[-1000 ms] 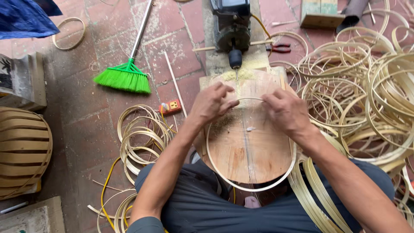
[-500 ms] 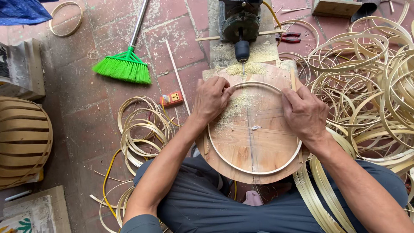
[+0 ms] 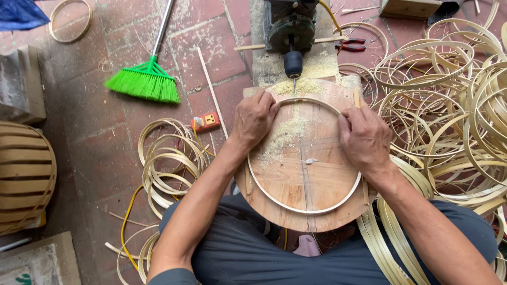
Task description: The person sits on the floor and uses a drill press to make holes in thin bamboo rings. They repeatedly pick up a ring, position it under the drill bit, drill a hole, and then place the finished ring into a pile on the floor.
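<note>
A thin bamboo hoop [image 3: 303, 210] lies flat on a round wooden board [image 3: 296, 174] resting on my lap. My left hand [image 3: 254, 118] grips the hoop's upper left arc. My right hand [image 3: 364, 138] presses on its upper right arc. The hoop's far edge sits just under the bit of a mounted drill [image 3: 292, 62]. Sawdust [image 3: 282, 140] is scattered over the board's far half.
A big heap of finished bamboo hoops [image 3: 449, 111] fills the right side. More hoops [image 3: 169, 158] lie on the brick floor at left, beside an orange power socket [image 3: 206, 122] and a green broom [image 3: 145, 82]. A slatted bamboo basket [image 3: 24, 174] stands far left. Red pliers [image 3: 351, 44] lie near the drill.
My hands have moved apart along the hoop, from its far edge to its upper sides. The hoop now lies fully on the board, its far edge at the drill bit.
</note>
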